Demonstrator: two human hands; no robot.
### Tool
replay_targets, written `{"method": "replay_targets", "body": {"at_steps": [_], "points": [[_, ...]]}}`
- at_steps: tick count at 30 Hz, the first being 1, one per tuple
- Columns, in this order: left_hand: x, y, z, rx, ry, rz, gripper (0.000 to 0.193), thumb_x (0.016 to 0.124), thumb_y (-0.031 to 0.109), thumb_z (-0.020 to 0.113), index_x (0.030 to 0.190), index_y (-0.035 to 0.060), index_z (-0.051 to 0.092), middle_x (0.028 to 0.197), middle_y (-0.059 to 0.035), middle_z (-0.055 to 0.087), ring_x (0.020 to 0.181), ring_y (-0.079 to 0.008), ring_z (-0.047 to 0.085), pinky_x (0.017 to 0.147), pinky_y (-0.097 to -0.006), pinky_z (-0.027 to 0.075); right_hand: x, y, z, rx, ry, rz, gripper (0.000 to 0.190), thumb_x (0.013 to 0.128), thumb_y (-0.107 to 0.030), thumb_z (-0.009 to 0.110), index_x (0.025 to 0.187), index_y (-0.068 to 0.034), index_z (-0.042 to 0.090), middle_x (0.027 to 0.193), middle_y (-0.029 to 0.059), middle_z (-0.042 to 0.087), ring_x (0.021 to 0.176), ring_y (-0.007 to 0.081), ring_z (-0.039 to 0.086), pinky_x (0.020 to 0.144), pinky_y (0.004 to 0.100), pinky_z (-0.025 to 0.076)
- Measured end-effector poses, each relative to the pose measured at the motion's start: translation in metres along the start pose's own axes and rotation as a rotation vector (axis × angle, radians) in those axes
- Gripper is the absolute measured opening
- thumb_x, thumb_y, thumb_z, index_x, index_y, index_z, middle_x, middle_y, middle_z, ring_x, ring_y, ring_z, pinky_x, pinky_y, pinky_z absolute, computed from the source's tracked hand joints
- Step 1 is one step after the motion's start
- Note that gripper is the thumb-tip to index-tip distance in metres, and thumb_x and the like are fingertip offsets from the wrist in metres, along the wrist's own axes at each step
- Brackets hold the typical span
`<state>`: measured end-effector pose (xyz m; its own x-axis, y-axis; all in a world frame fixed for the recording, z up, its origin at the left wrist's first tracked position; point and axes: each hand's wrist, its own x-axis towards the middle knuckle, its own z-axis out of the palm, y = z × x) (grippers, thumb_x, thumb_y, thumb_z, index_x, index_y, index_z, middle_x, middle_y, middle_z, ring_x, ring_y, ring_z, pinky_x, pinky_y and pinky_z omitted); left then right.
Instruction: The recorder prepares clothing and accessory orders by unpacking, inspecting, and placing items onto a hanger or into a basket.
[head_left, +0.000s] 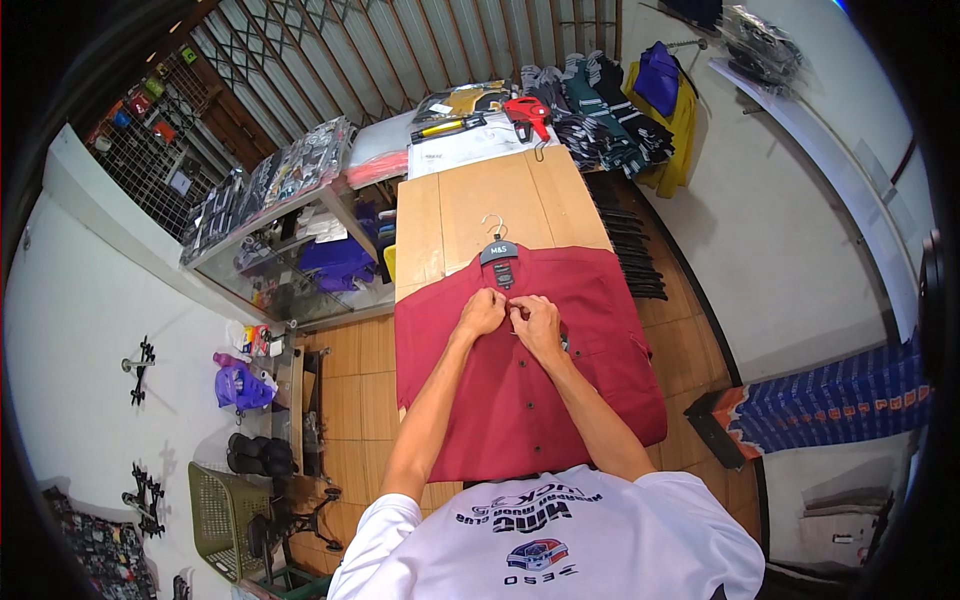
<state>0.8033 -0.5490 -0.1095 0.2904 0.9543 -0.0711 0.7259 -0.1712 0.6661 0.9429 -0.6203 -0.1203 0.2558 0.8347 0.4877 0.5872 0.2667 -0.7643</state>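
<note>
A maroon button-front shirt (480, 390) lies face up, spread over a cardboard-covered table (495, 187). In its collar sits a dark clothes hanger (499, 251) with a metal hook, bearing writing. My left hand (484, 311) pinches the shirt's front edge just below the collar. Opposite it, my right hand (536, 321) grips the other side of the front opening with thumb and fingertips. The fingers hide the exact spot between them. Dark buttons (530, 405) run down the placket below my hands. A chest pocket (589, 349) shows beside my right wrist.
Beyond the cardboard lie a red price labeller (529, 116) and a yellow-and-black tool (448, 129). Folded garments (619, 112) are piled at the back right. A glass display case (300, 247) stands to the left. A green plastic basket (225, 517) is at the lower left.
</note>
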Motion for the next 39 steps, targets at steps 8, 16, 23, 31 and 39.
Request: {"method": "replay_targets", "body": {"at_steps": [8,16,23,31,39], "points": [[0.011,-0.004,-0.007,-0.179,-0.165,-0.119,0.027,0.094,0.020,0.057,0.094,-0.0033,0.071,0.091,-0.0208,0.073,0.094,-0.0264,0.070,0.085,-0.0393,0.052,0.002,-0.002,-0.005,0.033,-0.032,0.001,0.014,0.079,-0.008,0.070,0.091,-0.004,0.077,0.088,0.0117,0.074,0.079,0.0283,0.069,0.073,0.0376,0.056],[0.009,-0.003,-0.007,-0.188,-0.160,-0.119,0.027,0.095,0.020,0.057,0.094,-0.0029,0.071,0.091,-0.0197,0.073,0.093,-0.0254,0.070,0.084,-0.0388,0.052,0.002,-0.004,-0.004,0.045,-0.086,0.128,0.013,0.083,-0.012,0.071,0.091,-0.003,0.076,0.083,0.0122,0.073,0.077,0.0306,0.067,0.072,0.0421,0.053],[0.004,0.003,-0.011,-0.180,-0.133,-0.137,0.027,0.095,0.021,0.059,0.094,-0.0015,0.072,0.092,-0.0204,0.074,0.095,-0.0267,0.071,0.085,-0.0399,0.052,0.002,-0.003,0.003,-0.010,-0.063,0.049,0.017,0.080,-0.011,0.077,0.094,-0.002,0.074,0.084,0.0115,0.072,0.076,0.0269,0.067,0.069,0.0389,0.053],[-0.018,0.010,0.011,-0.081,0.196,0.008,0.026,0.095,0.024,0.061,0.096,0.0008,0.073,0.092,-0.0220,0.072,0.093,-0.0394,0.069,0.083,-0.0470,0.053,0.003,0.004,0.007,-0.079,-0.084,0.027,0.013,0.081,-0.013,0.074,0.091,-0.006,0.072,0.086,0.0093,0.071,0.085,0.0288,0.065,0.079,0.0425,0.048],[-0.034,0.013,0.024,-0.215,0.401,0.135,0.022,0.091,0.020,0.065,0.096,0.0001,0.073,0.085,-0.0205,0.069,0.080,-0.0361,0.069,0.076,-0.0455,0.054,0.002,0.006,0.008,-0.130,-0.026,0.004,0.012,0.083,-0.015,0.072,0.090,-0.006,0.072,0.087,0.0093,0.071,0.086,0.0298,0.066,0.079,0.0433,0.048]]}}
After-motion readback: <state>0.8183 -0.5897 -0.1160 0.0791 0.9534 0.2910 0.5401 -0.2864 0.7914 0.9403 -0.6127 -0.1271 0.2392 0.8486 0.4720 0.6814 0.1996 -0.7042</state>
